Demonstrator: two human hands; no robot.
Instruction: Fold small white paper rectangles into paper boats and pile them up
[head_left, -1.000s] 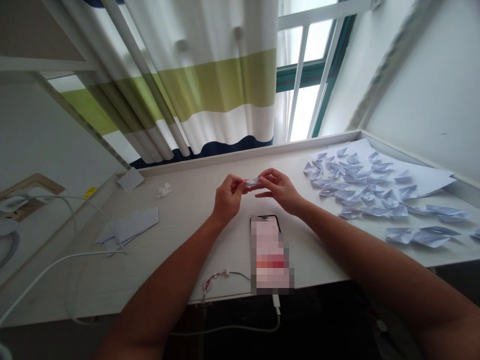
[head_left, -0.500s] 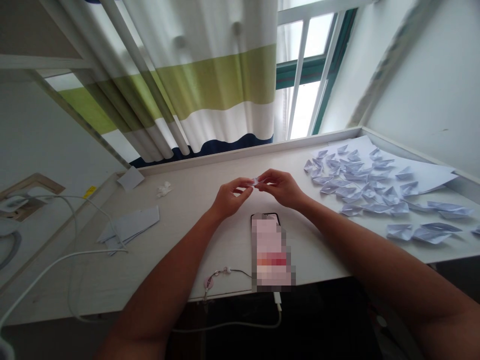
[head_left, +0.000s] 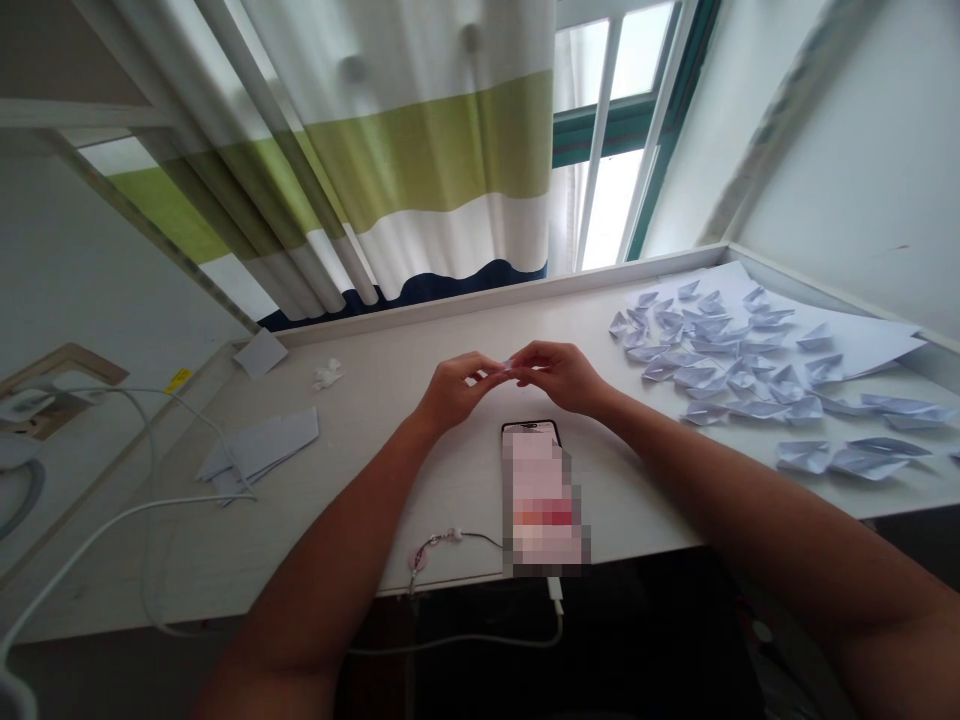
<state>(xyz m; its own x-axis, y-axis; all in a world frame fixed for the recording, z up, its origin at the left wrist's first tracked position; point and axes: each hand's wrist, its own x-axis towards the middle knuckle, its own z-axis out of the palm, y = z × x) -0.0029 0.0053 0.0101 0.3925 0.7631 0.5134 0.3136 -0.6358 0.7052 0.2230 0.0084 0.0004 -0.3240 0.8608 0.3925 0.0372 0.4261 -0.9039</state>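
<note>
Just above the middle of the desk, my left hand (head_left: 459, 388) and my right hand (head_left: 559, 375) meet at the fingertips. Pinched between them is a small folded piece of white paper (head_left: 508, 368), mostly covered by the fingers. Its exact shape cannot be made out. To the right lie several folded paper boats (head_left: 705, 375), some of them resting on large white sheets (head_left: 870, 325). A phone (head_left: 536, 480) lies face up below my hands, its screen blurred out.
A charging cable (head_left: 556, 592) runs from the phone over the desk's front edge. Flat paper sheets (head_left: 270, 447), a small square sheet (head_left: 260, 353) and a crumpled tissue (head_left: 327, 375) lie on the left. A white cable (head_left: 135, 512) crosses the left side. A striped curtain (head_left: 435, 150) hangs behind.
My fingertips have closed in around the paper, so less of it shows. Both hands stay in nearly the same place, and the view has shifted slightly.
</note>
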